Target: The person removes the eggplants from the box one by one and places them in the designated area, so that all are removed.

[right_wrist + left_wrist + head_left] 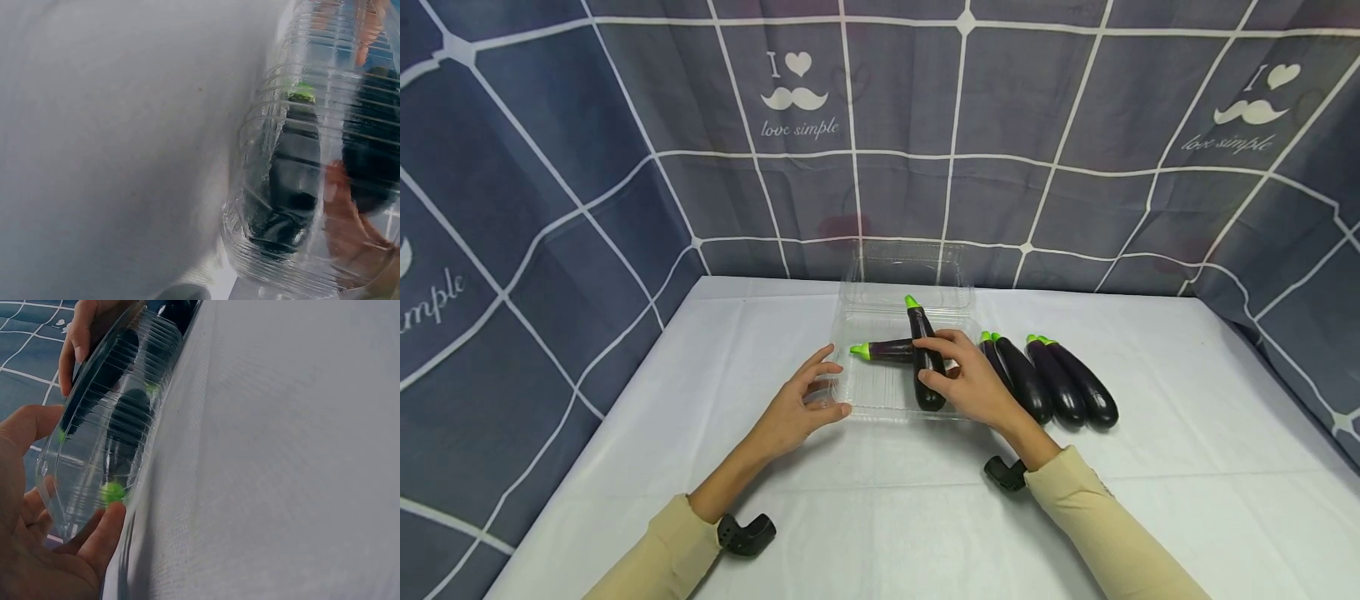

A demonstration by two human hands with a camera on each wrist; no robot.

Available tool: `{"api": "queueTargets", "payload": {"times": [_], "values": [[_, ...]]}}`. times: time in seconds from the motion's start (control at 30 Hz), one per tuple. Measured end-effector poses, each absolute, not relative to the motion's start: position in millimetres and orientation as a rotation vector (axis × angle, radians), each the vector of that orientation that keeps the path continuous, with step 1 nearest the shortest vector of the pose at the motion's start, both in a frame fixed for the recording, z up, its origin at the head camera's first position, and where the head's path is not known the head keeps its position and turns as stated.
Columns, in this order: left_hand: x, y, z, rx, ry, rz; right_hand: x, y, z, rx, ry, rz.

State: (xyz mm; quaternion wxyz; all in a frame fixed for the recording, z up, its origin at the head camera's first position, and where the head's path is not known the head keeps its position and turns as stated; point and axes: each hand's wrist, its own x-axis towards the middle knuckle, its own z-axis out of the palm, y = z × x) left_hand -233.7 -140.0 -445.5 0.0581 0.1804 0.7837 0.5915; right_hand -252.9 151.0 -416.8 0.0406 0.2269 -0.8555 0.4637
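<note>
My right hand [966,375] grips a dark purple eggplant [931,392] with a bright green stem, thumb on one side and fingers on the other. Its stem points away, and it is above the clear plastic clamshell box [880,400]. Crosswise in the box lies another eggplant [891,351], stem to the left, its other end hidden. At the box's left end is my left hand [797,408], fingers spread and loosely bent against the wall. The left wrist view shows this hand [56,550] spanning that end. Through the plastic, the right wrist view shows the held eggplant [372,144].
Right of the box, several eggplants [1063,387] lie side by side on the white tablecloth [737,333], stems pointing away. The box's transparent lid [910,271] stands folded back at the rear. A grey checked curtain [895,200] encloses the table's back and sides.
</note>
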Motion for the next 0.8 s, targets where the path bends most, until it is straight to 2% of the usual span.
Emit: {"api": "queueTargets", "payload": {"times": [0.8], "values": [[-234.7, -140.8, -445.4, 0.547, 2.377, 1.786, -254.3, 156.5, -415.9, 0.674, -2.563, 1.513]]}}
